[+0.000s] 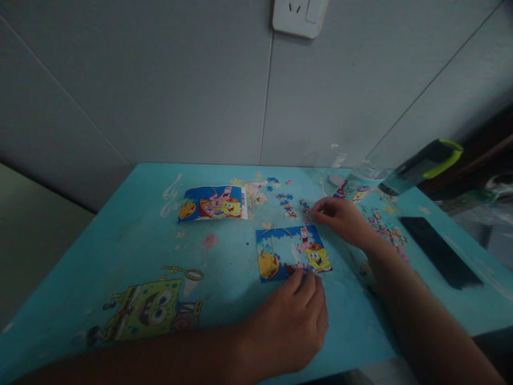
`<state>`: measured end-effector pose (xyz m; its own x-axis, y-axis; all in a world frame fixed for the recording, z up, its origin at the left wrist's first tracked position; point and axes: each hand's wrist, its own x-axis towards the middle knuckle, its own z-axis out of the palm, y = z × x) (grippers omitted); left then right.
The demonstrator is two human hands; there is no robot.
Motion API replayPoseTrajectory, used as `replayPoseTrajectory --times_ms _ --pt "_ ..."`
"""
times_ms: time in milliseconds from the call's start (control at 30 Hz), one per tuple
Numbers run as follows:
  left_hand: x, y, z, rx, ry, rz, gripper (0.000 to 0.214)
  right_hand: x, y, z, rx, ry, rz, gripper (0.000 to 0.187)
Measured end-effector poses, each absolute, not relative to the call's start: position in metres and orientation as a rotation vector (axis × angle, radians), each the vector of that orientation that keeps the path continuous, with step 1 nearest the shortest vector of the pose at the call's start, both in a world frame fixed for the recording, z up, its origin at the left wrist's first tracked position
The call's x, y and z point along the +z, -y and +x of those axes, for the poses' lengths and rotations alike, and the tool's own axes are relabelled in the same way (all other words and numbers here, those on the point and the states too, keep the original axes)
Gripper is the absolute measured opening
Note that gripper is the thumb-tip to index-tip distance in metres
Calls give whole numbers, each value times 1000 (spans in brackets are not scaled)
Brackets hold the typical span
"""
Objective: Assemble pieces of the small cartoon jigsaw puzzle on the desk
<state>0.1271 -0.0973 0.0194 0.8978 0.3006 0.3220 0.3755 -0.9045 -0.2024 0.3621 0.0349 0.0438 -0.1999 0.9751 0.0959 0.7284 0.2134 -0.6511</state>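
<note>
A jigsaw puzzle (269, 266) with a cartoon picture lies flat on the table, its border joined and a gap in its middle showing the tabletop. The bent fingertips of my left hand (294, 318) rest at its lower edge, slightly apart. Beyond the upper right corner, my right hand (340, 218) has thumb and forefinger brought together, low over the table beside loose puzzle pieces (287, 206). Whatever is between those fingertips is too small to make out. A picture bag (212, 203) with the same cartoon lies behind the puzzle to the left.
Right of my right hand, many small pieces (387, 232) lie in a heap. A black phone (438, 251) is at the right. Behind stand a clear plastic cup (363, 182) and a dark bottle (420, 166) with a green rim. The wall (192, 96) bounds the printed table (132, 224).
</note>
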Motion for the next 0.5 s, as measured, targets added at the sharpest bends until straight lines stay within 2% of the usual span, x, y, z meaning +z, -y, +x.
replayPoseTrajectory --times_ms 267,500 --pt "20 99 128 -415 509 -2810 43 62 -7 349 1293 2134 -1334 24" --pt "22 97 128 -399 509 -2817 42 66 0 341 1308 2303 -1208 22"
